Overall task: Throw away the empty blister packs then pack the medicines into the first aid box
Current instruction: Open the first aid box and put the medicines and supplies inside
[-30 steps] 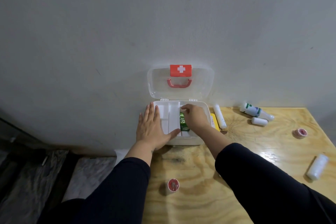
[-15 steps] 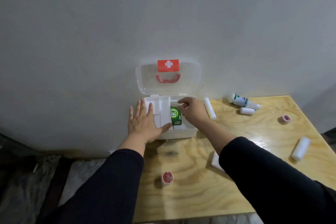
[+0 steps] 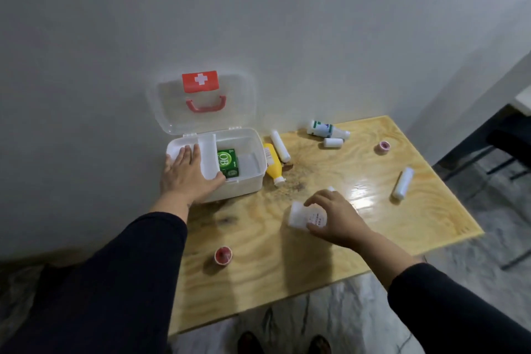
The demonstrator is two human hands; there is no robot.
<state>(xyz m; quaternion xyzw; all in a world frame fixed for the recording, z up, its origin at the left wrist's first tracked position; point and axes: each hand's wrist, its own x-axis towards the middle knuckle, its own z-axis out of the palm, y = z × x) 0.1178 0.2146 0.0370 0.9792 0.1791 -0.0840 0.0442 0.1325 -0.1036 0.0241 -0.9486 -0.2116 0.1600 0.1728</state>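
Note:
The white first aid box [image 3: 253, 181] stands open at the table's back left, its clear lid [image 3: 244, 100] leaning on the wall. A green carton [image 3: 227, 163] lies inside it. My left hand [image 3: 186, 174] lies flat on the box's left tray, fingers apart. My right hand [image 3: 334, 217] closes around a white medicine bottle [image 3: 298, 215] lying on the table in front of the box. A yellow bottle [image 3: 272, 164] and a white roll [image 3: 280, 145] lie just right of the box.
A green-labelled white bottle [image 3: 323, 129] and a small white cap-like tube [image 3: 333, 142] lie at the back. A pink tape roll [image 3: 384, 147] and a white roll [image 3: 403, 183] sit to the right, a red tape roll [image 3: 223, 255] near the front. A dark chair [image 3: 505, 138] stands at the right.
My right hand left the box and came down to the white bottle on the table in front. The yellow bottle beside the box came into sight. My left hand stayed on the box.

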